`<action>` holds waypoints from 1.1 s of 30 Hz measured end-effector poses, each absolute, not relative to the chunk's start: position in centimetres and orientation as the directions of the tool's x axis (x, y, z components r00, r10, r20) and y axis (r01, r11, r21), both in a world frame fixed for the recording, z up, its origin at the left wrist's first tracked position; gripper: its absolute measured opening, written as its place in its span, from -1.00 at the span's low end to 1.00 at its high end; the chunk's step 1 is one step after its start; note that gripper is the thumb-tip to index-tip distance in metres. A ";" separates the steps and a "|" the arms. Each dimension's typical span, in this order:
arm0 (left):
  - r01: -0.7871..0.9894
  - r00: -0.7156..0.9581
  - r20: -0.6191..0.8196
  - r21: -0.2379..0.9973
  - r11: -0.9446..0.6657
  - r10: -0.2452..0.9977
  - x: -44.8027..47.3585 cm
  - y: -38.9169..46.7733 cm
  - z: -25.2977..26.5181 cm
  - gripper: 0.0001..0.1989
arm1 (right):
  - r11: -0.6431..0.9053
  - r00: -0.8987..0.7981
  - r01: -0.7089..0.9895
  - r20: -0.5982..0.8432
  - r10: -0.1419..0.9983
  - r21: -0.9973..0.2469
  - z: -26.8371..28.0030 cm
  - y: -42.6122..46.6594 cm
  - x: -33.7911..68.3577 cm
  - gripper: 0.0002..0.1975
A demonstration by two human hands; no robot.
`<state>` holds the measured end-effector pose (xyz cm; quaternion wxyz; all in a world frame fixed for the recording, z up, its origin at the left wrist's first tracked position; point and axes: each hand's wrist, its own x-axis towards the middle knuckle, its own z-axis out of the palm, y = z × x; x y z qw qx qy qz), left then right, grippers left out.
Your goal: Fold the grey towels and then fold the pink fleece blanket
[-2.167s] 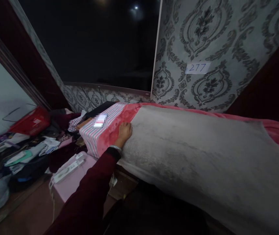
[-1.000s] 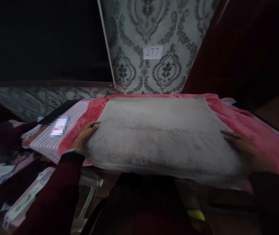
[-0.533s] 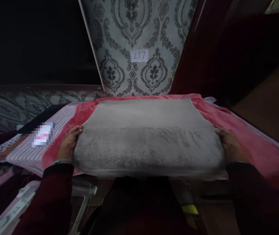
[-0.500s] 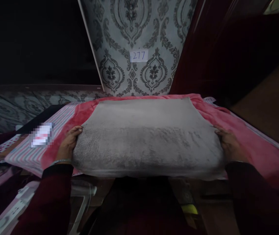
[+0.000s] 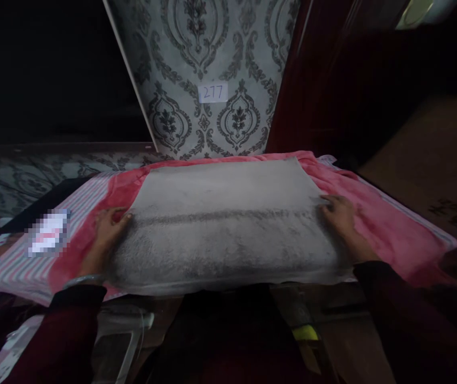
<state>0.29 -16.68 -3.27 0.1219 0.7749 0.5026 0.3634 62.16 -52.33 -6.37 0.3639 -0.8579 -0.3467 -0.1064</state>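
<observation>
The left hand (image 5: 108, 232) curls its fingers at the left edge of the grey plush cloth (image 5: 228, 240), which lies on the pink blanket (image 5: 388, 229). The dark crease (image 5: 208, 216) has become sharper, so probably the cloth is not flat. At the right edge, the right hand (image 5: 343, 221) bends its fingers; whether either grips, I cannot tell.

"277" on white slip (image 5: 213, 92) on wallpaper (image 5: 248, 58)

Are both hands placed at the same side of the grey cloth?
No, the grey cloth has the left hand at its left edge and the right hand at its right edge.
</observation>
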 end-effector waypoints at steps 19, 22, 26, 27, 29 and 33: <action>0.534 0.755 0.372 0.128 -0.836 0.540 9.7 -19.1 -5.8 -0.79 | -0.236 0.282 0.959 0.450 0.847 -0.156 -9.8 -46.4 56.2 -0.75; 0.570 0.717 0.400 0.136 -0.810 0.571 10.1 -19.4 -5.9 -0.83 | -0.260 0.302 0.953 0.460 0.835 -0.154 -9.8 -46.0 55.8 -0.75; 0.583 0.641 0.503 0.172 -0.794 0.580 9.8 -20.1 -6.3 -0.83 | -0.265 0.321 0.947 0.560 0.764 -0.181 -10.2 -46.4 55.3 -0.75; 0.583 0.615 0.538 0.183 -0.792 0.577 9.7 -20.3 -6.4 -0.82 | -0.262 0.326 0.945 0.603 0.728 -0.195 -10.4 -46.6 55.2 -0.74; 0.587 0.560 0.598 0.202 -0.784 0.573 9.3 -20.5 -6.6 -0.82 | -0.251 0.338 0.941 0.675 0.656 -0.227 -10.6 -46.9 54.9 -0.73; 0.596 0.524 0.623 0.218 -0.773 0.580 9.1 -20.6 -6.6 -0.84 | -0.254 0.360 0.933 0.688 0.630 -0.256 -10.6 -46.9 54.7 -0.73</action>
